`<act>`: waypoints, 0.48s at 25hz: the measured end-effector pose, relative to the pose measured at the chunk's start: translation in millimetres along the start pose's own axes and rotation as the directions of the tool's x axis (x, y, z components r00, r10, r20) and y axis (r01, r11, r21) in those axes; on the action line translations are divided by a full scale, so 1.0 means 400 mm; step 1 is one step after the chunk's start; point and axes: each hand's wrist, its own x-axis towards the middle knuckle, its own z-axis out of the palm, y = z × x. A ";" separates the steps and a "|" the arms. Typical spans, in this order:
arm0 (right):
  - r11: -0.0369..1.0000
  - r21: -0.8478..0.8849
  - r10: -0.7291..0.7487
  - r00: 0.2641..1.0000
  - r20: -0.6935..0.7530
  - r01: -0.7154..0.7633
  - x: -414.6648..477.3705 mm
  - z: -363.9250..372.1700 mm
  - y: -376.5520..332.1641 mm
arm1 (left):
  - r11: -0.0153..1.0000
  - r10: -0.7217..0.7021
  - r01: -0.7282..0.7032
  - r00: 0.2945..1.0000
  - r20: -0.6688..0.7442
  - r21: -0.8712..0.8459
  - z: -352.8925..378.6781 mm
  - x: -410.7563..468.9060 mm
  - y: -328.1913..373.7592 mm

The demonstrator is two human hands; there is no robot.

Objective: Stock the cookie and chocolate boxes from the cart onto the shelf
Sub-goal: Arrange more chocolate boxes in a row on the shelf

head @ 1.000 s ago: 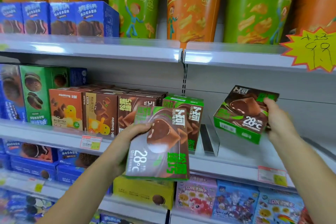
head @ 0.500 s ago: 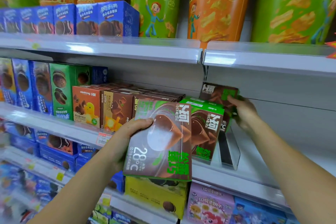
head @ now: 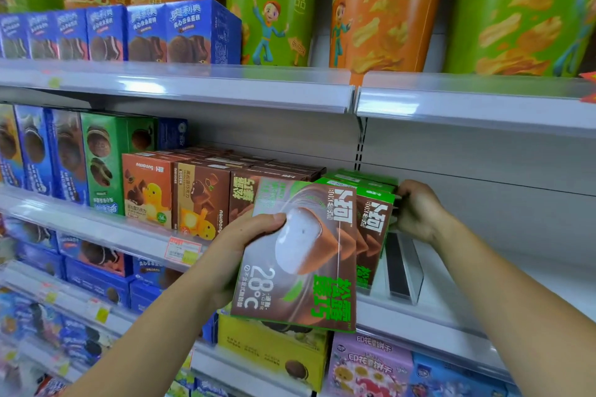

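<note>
A brown-and-green chocolate box [head: 300, 261] is gripped by the left hand [head: 245, 245], thumb across its face, and is held tilted in front of the middle shelf [head: 451, 287]. The right hand [head: 419, 213] is laid with curled fingers against the right side of the shelved chocolate boxes [head: 375, 219]; whether one is clasped cannot be told.

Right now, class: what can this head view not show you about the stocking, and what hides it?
Head view:
- Cart: outside the frame.
- Rear green boxes: mostly hidden behind the front shelf box; whether the right hand grips one is unclear.
- Fingers of the left hand: behind the held box.
- Price tag: print blurred.
</note>
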 end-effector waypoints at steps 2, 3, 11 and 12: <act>1.000 -0.004 -0.028 0.999 -0.026 0.028 -0.010 -0.024 -0.011 | 1.000 -0.026 0.026 0.997 0.073 0.007 0.043 0.005 -0.002; 0.997 -0.026 -0.076 0.993 -0.093 0.074 -0.017 -0.040 -0.019 | 1.000 -0.013 0.011 0.997 0.078 0.017 0.073 0.000 0.004; 0.928 -0.319 -0.099 0.954 0.284 0.191 -0.307 -0.176 -0.079 | 0.994 -0.054 0.025 0.957 0.286 0.104 0.268 0.036 -0.044; 0.922 -0.332 -0.072 0.930 0.360 0.200 -0.341 -0.190 -0.078 | 0.994 -0.074 0.046 0.954 0.292 0.102 0.303 0.040 -0.056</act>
